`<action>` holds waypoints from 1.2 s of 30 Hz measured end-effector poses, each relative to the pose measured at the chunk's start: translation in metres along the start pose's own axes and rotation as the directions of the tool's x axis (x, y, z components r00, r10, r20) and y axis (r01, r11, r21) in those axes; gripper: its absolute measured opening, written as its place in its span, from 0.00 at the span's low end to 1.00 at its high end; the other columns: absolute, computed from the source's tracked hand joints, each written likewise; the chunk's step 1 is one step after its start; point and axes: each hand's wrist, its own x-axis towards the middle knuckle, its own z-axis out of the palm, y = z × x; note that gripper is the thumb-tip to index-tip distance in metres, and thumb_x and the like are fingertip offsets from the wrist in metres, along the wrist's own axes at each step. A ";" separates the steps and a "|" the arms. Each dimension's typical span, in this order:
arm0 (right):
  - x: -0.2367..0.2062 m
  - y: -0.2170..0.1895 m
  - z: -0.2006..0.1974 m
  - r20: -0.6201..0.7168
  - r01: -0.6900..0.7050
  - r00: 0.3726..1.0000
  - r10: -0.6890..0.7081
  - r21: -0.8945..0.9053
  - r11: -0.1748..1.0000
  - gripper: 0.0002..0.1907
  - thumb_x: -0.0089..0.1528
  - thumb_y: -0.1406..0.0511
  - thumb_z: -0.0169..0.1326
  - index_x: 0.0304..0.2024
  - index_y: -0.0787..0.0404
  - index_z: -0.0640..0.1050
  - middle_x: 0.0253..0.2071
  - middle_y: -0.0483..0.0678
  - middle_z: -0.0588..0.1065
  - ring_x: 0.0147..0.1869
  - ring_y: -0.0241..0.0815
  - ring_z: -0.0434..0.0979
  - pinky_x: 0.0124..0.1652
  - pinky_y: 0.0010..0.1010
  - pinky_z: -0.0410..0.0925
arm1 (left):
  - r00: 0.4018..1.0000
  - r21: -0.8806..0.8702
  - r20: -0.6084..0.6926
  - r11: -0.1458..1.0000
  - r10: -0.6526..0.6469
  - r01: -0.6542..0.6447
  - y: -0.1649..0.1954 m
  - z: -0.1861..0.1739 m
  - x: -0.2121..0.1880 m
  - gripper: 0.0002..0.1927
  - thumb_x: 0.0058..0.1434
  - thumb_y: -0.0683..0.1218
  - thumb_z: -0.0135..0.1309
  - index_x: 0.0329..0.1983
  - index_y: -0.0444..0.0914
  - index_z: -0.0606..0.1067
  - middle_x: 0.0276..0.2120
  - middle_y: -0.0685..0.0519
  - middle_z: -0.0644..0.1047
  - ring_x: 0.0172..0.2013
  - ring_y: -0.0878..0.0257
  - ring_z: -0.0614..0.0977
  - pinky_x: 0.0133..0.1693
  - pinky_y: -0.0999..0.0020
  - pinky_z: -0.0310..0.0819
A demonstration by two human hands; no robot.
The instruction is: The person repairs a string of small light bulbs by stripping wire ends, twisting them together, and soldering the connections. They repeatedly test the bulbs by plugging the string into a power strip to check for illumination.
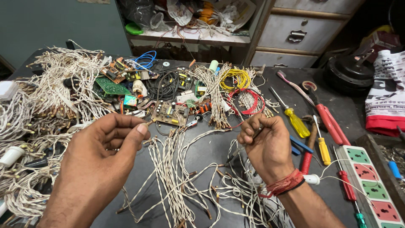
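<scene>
Left hand [107,141] pinching small bulb end of twisted white wire strand [168,156] between thumb and forefinger, just in front of brown circuit board [170,113]; right hand [263,143] fisting closed around dark thin tool [236,154], right of board; strand appearing light, limp, tangle-prone, bulb fragile, so gripping at wire near bulb; two yellow-handled screwdrivers [295,122] lying further right on surface [202,152]; loose strands too many for counting.

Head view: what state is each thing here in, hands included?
Left hand: pinching the tip of a thin twisted wire.
Right hand: fisted around a dark slim tool.
Twisted white wires: loose, tangled across the table.
Yellow wire coil: wound up.
Yellow screwdriver: lying flat, unused.
Drawers: closed.
Power strip: sockets free.
</scene>
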 end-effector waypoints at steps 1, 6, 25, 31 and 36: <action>0.000 0.000 0.000 0.004 0.001 1.000 -0.001 -0.003 1.000 0.13 0.63 0.60 0.39 0.26 0.58 0.64 0.27 0.45 0.62 0.31 0.39 0.60 0.39 0.33 0.59 | 1.000 0.001 0.002 1.000 -0.006 0.006 0.000 0.000 0.000 0.14 0.65 0.50 0.57 0.47 0.37 0.81 0.31 0.51 0.85 0.31 0.68 0.81 0.36 0.71 0.76; 0.000 0.000 0.001 -0.003 -0.006 1.000 0.006 -0.002 1.000 0.13 0.63 0.60 0.39 0.26 0.58 0.64 0.27 0.45 0.62 0.31 0.39 0.60 0.40 0.34 0.60 | 1.000 0.016 0.004 1.000 -0.023 0.023 0.002 -0.001 -0.001 0.14 0.67 0.51 0.57 0.48 0.37 0.81 0.33 0.51 0.82 0.31 0.67 0.81 0.36 0.70 0.76; -0.001 -0.001 0.000 -0.004 -0.002 1.000 0.002 0.006 1.000 0.12 0.63 0.60 0.39 0.26 0.58 0.63 0.27 0.45 0.62 0.31 0.39 0.60 0.39 0.33 0.59 | 1.000 0.026 -0.005 0.999 -0.026 0.026 0.002 0.001 -0.002 0.14 0.66 0.51 0.57 0.48 0.37 0.81 0.31 0.51 0.84 0.31 0.67 0.81 0.36 0.70 0.76; -0.001 0.000 0.000 -0.007 -0.003 1.000 0.003 -0.003 1.000 0.12 0.63 0.60 0.39 0.26 0.58 0.63 0.27 0.45 0.62 0.31 0.39 0.60 0.39 0.33 0.59 | 0.999 0.046 -0.011 0.998 -0.041 0.042 0.003 0.000 -0.003 0.14 0.67 0.51 0.58 0.49 0.38 0.81 0.32 0.51 0.84 0.32 0.67 0.81 0.37 0.70 0.76; -0.002 -0.001 -0.003 -0.003 -0.001 1.000 0.001 -0.001 1.000 0.13 0.63 0.60 0.39 0.26 0.58 0.63 0.27 0.45 0.62 0.31 0.39 0.59 0.39 0.34 0.60 | 1.000 0.056 -0.012 0.998 -0.022 0.022 0.001 0.003 -0.004 0.14 0.66 0.51 0.57 0.49 0.38 0.81 0.33 0.51 0.82 0.32 0.67 0.82 0.37 0.70 0.76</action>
